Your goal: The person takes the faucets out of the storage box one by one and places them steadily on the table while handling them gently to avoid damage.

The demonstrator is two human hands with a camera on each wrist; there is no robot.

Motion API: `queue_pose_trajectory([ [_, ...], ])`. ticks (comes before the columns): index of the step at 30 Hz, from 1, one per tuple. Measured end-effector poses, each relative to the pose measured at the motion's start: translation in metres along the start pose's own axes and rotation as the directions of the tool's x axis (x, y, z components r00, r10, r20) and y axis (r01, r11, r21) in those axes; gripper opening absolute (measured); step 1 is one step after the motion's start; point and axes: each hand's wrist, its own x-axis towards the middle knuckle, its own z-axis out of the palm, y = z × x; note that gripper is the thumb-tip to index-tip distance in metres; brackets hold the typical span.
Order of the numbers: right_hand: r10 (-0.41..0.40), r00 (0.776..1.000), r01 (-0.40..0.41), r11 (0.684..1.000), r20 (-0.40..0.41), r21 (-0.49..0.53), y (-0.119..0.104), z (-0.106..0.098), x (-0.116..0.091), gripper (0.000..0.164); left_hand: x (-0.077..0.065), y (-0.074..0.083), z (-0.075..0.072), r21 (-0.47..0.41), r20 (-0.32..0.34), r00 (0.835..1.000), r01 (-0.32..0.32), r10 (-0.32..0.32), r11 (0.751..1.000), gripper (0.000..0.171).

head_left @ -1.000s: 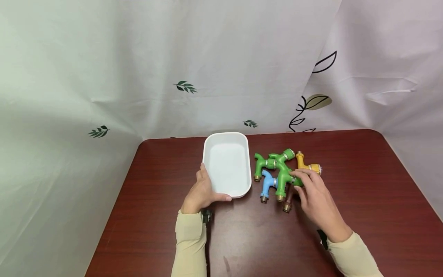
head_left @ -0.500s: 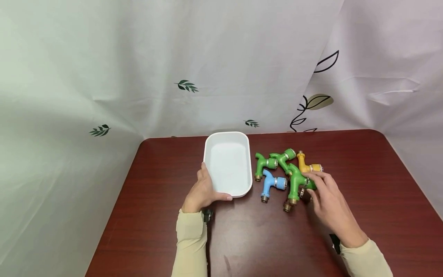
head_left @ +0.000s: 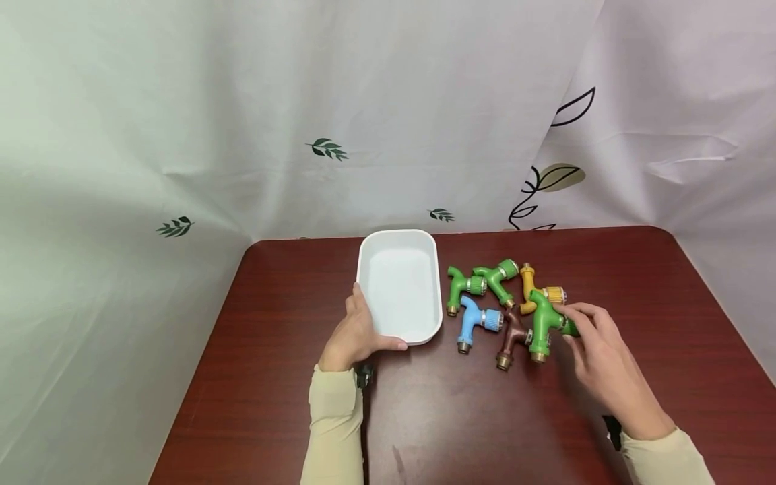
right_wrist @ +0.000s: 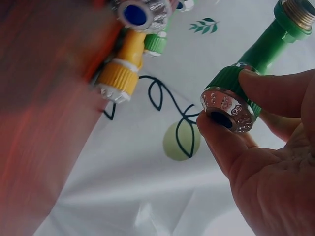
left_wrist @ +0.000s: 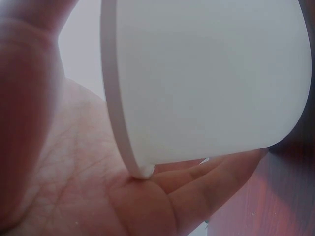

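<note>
My right hand (head_left: 612, 370) grips a green tap (head_left: 544, 327) by its ridged knob, thumb and fingers round it. In the right wrist view this tap (right_wrist: 269, 51) hangs above the table, its threaded end clear of the fingers. At the left, my left hand (head_left: 351, 333) rests against the near left corner of a white tray (head_left: 400, 296). Its fingers lie straight along the tray's side (left_wrist: 206, 83) and its thumb along the front. Beside the held tap lie a brown tap (head_left: 511, 337) and a yellow tap (head_left: 529, 289), partly overlapped in the head view.
A blue tap (head_left: 473, 322) and two more green taps, one nearer the tray (head_left: 459, 289) and one farther back (head_left: 494, 279), lie on the dark red table (head_left: 461, 417). White patterned cloth (head_left: 388, 135) hangs behind the table and at both sides.
The right hand has carried the green tap to the right, off the blue and brown taps, which now show more fully. The left hand and the tray have stayed in place.
</note>
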Motion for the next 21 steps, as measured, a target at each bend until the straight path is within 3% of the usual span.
queue_pose_trajectory([
  [14, 0.012, 0.995, -0.009, 1.000, 0.096, -0.024, 0.027, -0.005, -0.018, 0.062, -0.003, -0.002, 0.000, -0.008, 0.004, 0.999, 0.038, -0.038, 0.999, 0.156],
  [21, -0.013, 0.996, 0.015, 1.000, 0.083, -0.021, 0.044, -0.006, -0.027, 0.061, 0.000, -0.001, 0.001, -0.010, -0.001, 1.000, 0.021, -0.021, 1.000, 0.156],
])
